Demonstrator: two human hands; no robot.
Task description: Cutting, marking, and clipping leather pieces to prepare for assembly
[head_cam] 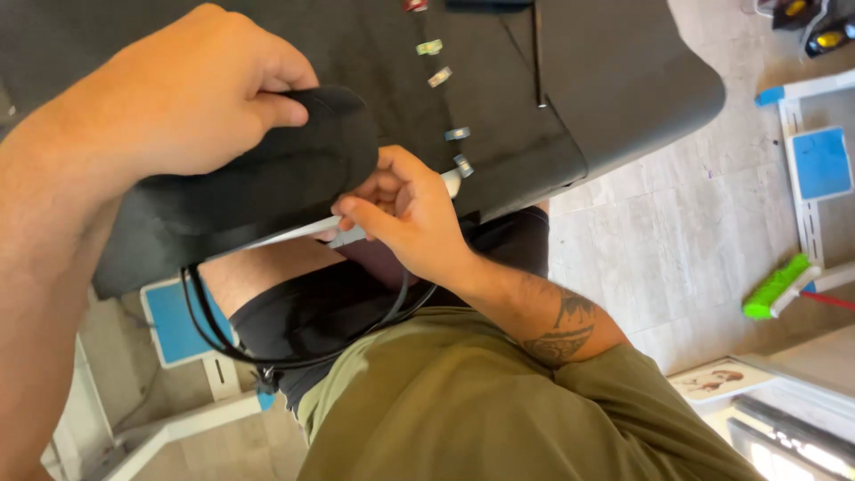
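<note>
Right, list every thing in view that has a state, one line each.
Left hand: closed, pinching the black pad.
Black pad: held up off the table, bent at the grip.
Right hand: closed around the white rod.
White rod: held under the pad, mostly hidden.
Black cable: hanging in a loop over the lap.
Green brush: lying on the floor.

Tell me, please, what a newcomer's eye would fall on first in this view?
First the two bare hands at centre: the left hand grips a black padded piece, and the right hand pinches a thin white rod beneath it. Black cables loop below, and a bright green brush lies on the floor at right.
</note>
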